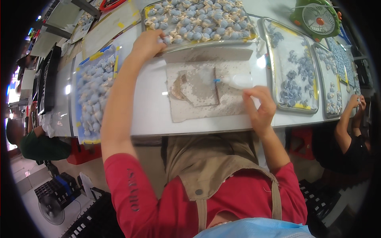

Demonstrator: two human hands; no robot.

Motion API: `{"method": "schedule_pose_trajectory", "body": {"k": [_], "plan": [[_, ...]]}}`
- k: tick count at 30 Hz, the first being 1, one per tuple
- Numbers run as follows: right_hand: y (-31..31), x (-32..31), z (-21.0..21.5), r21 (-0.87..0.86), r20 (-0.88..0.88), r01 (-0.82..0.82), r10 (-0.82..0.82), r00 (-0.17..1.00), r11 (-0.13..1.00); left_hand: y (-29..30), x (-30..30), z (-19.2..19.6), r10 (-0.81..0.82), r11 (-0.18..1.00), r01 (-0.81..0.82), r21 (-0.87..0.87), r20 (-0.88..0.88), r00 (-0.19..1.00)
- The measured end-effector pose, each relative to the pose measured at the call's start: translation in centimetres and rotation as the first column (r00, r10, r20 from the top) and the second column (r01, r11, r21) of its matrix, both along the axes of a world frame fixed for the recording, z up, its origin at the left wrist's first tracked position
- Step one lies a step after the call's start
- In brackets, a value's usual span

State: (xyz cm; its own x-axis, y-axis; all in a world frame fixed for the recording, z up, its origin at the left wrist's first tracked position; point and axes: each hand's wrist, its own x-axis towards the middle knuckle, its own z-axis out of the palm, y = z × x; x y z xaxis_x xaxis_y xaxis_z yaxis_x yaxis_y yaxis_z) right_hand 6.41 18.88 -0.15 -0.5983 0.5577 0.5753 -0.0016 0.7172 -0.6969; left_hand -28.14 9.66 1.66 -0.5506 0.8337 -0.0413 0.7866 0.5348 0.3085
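Observation:
My left hand (150,45) reaches to the near left corner of a metal tray (210,45) full of small round grey-blue pieces (194,20) with pale tips. Its thumb and fingers close around one of these pieces at the rim. My right hand (260,107) hovers at the right edge of a stained cardboard sheet (186,113), thumb and index finger brought together; anything between them is too small to make out. Just beyond those fingertips, a white squeeze bottle (240,81) with a blue nozzle lies on its side. Beside its nozzle is a smaller, spotted grey board (198,89).
On the left stands a yellow-edged tray (93,139) of similar pieces. Trays with grey-blue parts, including a larger tray (295,107), line the right side. A green fan (319,20) stands at the back right. Co-workers sit at both sides, one person's hands (357,102) working at right.

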Motion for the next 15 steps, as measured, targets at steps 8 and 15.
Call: {"method": "schedule_pose_trajectory", "body": {"k": [8, 15], "plan": [[3.1, -1.5, -0.1, 0.129, 0.208, 0.072, -0.098, 0.973, 0.989, -1.6, -1.2, 0.1, 0.069, 0.808, -0.312, 0.499, 0.446, 0.893], [2.1, -0.8, -0.8, 0.058, 0.299, 0.072, -0.086, 0.951, 0.996, -8.1, 13.0, 0.8, -0.299, 0.622, -0.502, 0.601, 0.775, 0.556]]}}
